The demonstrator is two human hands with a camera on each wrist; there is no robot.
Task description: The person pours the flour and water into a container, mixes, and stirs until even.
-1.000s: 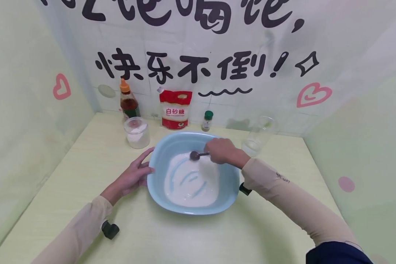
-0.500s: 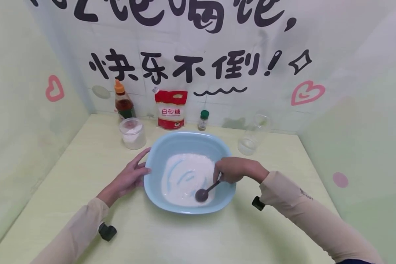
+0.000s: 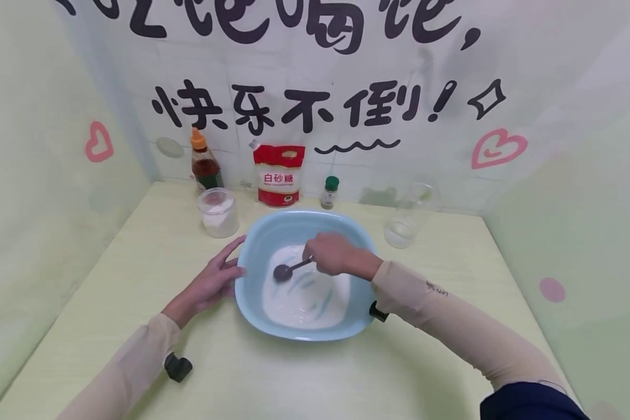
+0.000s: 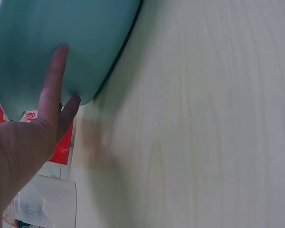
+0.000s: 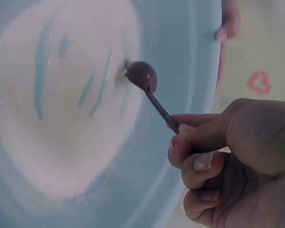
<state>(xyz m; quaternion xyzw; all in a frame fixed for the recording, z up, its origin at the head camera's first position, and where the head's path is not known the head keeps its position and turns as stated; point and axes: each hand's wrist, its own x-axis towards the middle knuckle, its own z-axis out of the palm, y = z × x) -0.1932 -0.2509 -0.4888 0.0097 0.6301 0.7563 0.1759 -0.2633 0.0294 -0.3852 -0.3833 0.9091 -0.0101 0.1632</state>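
A light blue basin (image 3: 252,315) holds a layer of milky white liquid (image 3: 294,309), streaked where the blue bottom shows through. My right hand (image 3: 336,254) pinches the handle of a dark brown spoon (image 3: 283,272) between thumb and fingers, its other fingers curled, as the right wrist view (image 5: 145,78) shows. The spoon's round bowl is at the liquid's upper left part. My left hand (image 3: 212,283) steadies the basin at its left side. Its fingers lie spread and fairly straight against the outer wall (image 4: 85,42), with one digit at the rim.
Behind the basin stand a sauce bottle (image 3: 206,166) with an orange cap, a clear jar of white powder (image 3: 219,219), a red and white sugar pouch (image 3: 278,178) and a green-capped small bottle (image 3: 330,192). A clear cup (image 3: 401,230) is at the back right.
The spoon went from the liquid's top edge down to its lower right, then up to the upper left, my right hand moving with it. My left hand keeps its place on the basin.
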